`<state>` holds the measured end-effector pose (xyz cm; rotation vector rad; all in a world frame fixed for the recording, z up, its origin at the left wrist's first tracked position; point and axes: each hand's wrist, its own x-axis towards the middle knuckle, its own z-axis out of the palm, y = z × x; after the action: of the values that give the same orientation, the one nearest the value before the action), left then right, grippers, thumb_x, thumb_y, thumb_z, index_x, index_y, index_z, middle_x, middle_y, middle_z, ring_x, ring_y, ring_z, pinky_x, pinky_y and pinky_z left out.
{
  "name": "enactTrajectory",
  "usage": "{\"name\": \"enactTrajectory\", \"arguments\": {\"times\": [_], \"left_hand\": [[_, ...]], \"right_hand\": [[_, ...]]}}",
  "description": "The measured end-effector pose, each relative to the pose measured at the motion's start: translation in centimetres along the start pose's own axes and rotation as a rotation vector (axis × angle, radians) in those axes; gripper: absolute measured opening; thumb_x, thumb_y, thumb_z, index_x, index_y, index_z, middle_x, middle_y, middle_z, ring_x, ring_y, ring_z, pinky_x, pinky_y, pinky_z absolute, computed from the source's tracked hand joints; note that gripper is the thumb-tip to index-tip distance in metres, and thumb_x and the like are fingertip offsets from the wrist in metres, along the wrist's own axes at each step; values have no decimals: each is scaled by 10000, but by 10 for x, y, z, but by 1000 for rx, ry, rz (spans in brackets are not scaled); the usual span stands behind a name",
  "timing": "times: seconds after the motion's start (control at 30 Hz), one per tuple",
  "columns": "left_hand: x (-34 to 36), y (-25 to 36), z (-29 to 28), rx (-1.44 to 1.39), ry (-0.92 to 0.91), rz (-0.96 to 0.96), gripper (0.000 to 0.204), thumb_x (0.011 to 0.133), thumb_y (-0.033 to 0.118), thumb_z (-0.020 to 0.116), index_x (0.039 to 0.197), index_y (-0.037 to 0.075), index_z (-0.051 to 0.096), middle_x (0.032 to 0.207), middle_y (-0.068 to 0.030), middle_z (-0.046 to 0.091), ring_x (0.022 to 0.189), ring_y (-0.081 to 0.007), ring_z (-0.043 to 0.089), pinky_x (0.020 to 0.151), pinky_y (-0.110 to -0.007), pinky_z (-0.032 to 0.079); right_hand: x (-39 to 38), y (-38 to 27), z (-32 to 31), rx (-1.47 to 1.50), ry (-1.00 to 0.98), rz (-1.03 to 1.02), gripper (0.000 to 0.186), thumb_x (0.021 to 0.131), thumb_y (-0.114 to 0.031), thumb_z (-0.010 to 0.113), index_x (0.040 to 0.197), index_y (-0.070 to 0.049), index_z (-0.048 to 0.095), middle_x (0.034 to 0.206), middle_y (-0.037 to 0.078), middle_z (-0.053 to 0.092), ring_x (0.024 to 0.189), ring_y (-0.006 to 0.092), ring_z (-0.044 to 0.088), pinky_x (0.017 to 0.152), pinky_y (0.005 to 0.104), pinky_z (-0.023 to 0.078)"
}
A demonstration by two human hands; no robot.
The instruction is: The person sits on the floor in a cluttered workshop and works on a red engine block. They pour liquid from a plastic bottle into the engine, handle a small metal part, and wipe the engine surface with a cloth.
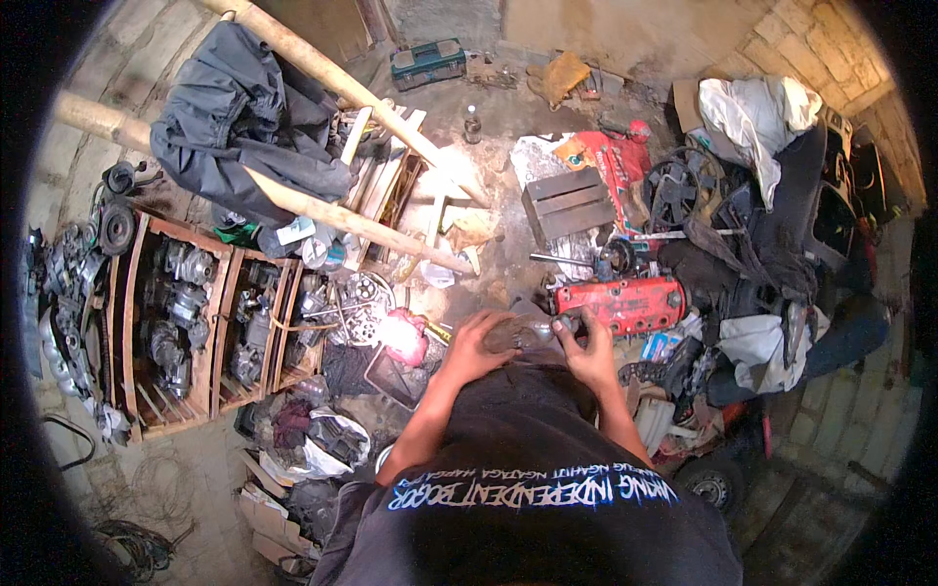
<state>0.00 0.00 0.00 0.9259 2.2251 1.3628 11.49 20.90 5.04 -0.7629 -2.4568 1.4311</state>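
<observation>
In front of my body, low over the floor, both hands are at a shiny, rounded grey part (534, 332) whose kind I cannot make out. My left hand (479, 350) curls over its left side, fingers bent around it. From the right, my right hand (590, 356) is closed, its thumb pressed against a small dark piece at the part's edge. The fingers hide much of both. Just beyond my right hand lies a red engine valve cover (633, 305).
Wooden shelves (223, 332) with engine parts stand at left. Bamboo poles (352, 220) slant overhead, a dark jacket (230, 117) hanging on them. Ahead lie a dark slatted box (569, 207), a bottle (472, 127) and a green toolbox (428, 64). Piled parts (674, 186) crowd the right.
</observation>
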Motion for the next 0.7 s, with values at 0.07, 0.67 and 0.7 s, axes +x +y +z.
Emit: {"name": "enactTrajectory", "arguments": {"times": [0.07,0.67,0.7], "left_hand": [[18,-1,3,-26,32,27,629,671,234,917,1243,95,697,1199,-157,690,1167,-368,637,1033,-485,473],[444,-22,-38,199,-93,100,613,666,226,915,1238,141,712,1241,-99,713,1210,-309,632,1085,-474,430],[467,-16,-38,193,-101,119,618,667,246,915,1242,149,713,1242,-92,714,1210,-305,631,1088,-477,420]], "right_hand": [[14,17,-4,29,-14,-24,251,921,-201,767,1059,-13,673,793,130,696,652,208,618,661,373,510],[401,19,-74,64,161,61,312,868,-209,824,942,48,663,797,190,691,700,248,652,689,393,518],[418,13,-85,90,185,57,293,870,-197,819,947,42,668,805,181,699,708,242,659,693,386,520]]}}
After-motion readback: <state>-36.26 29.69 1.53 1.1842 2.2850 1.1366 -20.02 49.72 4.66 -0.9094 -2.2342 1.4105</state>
